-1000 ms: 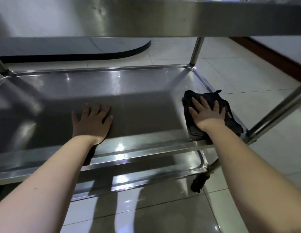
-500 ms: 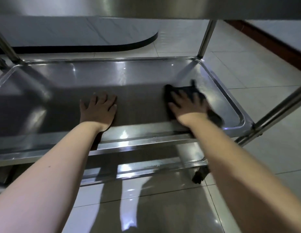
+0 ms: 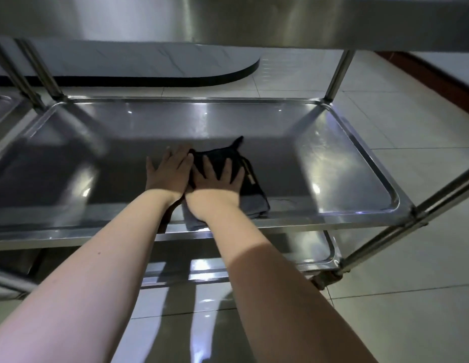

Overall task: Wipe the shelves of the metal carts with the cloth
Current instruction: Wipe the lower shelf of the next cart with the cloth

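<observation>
A dark cloth [image 3: 251, 188] lies folded on the middle shelf [image 3: 346, 163] of a steel cart, near the shelf's centre. My right hand [image 3: 217, 179] presses flat on the cloth with its fingers spread. My left hand [image 3: 170, 170] rests flat on the bare shelf just left of the cloth, touching the right hand's side. Both forearms reach in from the near edge. Part of the cloth is hidden under my right palm.
The cart's top shelf [image 3: 280, 19] overhangs the hands. A lower shelf [image 3: 317, 255] shows beneath. Upright posts [image 3: 338, 74] stand at the corners. A second cart [image 3: 8, 108] adjoins on the left. Tiled floor [image 3: 411, 258] lies to the right and below.
My right hand has slid the cloth leftward from the shelf's right end to its centre, up against my left hand. The left hand has stayed flat on the shelf.
</observation>
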Demonstrator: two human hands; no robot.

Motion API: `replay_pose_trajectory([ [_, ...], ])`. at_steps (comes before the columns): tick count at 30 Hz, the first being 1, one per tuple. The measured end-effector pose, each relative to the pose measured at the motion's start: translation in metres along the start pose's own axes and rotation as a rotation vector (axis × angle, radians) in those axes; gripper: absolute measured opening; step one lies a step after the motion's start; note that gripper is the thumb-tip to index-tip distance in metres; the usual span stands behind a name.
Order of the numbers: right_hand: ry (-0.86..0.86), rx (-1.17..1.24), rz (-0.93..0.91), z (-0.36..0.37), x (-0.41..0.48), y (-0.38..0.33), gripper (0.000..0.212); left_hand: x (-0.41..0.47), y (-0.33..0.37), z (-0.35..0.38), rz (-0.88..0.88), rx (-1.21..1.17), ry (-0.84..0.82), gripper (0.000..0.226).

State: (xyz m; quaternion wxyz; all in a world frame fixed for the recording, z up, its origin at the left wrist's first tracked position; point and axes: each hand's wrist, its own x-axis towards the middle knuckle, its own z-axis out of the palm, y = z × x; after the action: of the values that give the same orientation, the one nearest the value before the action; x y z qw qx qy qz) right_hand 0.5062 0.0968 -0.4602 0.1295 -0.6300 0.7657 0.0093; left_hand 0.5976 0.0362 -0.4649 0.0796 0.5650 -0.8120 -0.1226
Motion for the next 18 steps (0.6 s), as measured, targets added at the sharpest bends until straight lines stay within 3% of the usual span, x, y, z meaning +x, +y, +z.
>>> replay_pose_trajectory([
  [3,0.042,0.260,-0.067,-0.013,0.001,0.008,0.056,-0.006,0.000,-0.004,-0.025,-0.259,0.096,0.048],
  [5,0.173,0.406,-0.026,-0.024,-0.002,0.048,0.054,-0.005,0.004,-0.006,0.015,-0.073,0.174,0.051],
  [8,0.206,0.394,0.106,-0.024,-0.010,0.107,0.049,-0.007,0.047,-0.003,0.137,0.106,0.157,0.050],
  [12,0.158,0.388,0.063,-0.006,-0.023,0.110,0.048,-0.026,0.115,0.029,-0.021,0.123,-0.080,0.056],
  [15,0.140,0.224,0.055,-0.003,-0.025,0.106,0.049,-0.030,0.091,0.026,-0.068,0.182,-0.105,0.054],
  [18,0.061,0.075,0.040,-0.004,-0.025,0.107,0.055,-0.024,0.008,0.001,-0.178,0.186,-0.055,0.054],
])
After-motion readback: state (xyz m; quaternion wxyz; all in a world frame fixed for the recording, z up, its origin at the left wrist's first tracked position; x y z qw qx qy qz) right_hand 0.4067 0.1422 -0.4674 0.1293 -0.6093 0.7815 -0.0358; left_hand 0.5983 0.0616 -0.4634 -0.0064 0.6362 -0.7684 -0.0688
